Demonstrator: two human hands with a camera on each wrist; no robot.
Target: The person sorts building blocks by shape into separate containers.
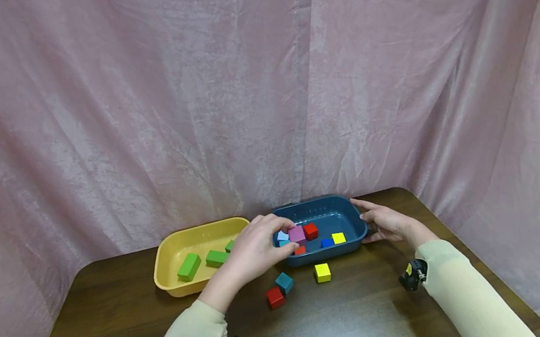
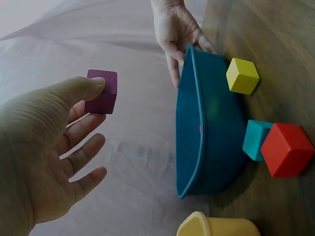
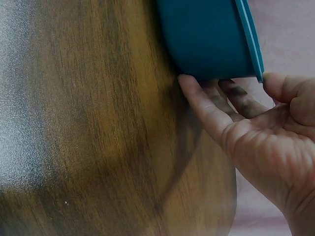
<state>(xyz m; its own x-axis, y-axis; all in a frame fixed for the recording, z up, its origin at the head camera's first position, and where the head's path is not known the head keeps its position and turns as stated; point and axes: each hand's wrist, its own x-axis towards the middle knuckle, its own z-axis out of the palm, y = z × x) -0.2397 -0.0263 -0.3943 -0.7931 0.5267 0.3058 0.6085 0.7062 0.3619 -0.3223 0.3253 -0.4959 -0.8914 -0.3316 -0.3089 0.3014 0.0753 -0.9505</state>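
Note:
My left hand (image 1: 256,249) pinches a purple cube (image 1: 297,235) between thumb and fingertips, over the left part of a dark blue tray (image 1: 322,254). In the left wrist view the purple cube (image 2: 102,92) is held up, and the lower fingers of that hand (image 2: 54,142) are spread free. My right hand (image 1: 388,222) rests against the tray's right end. In the right wrist view its fairly straight fingers (image 3: 209,110) touch the tray wall (image 3: 211,44), with the thumb at the rim. Inside the tray lie a red cube (image 1: 311,231), a yellow block (image 1: 338,238), a blue block (image 1: 328,243) and others.
A yellow tray (image 1: 161,266) with green blocks (image 1: 189,267) stands to the left, partly behind my left arm. In front of the blue tray, a red cube (image 1: 275,297), a teal cube (image 1: 284,283) and a yellow cube (image 1: 323,272) lie on the wooden table. Pink curtain (image 1: 258,88) hangs behind.

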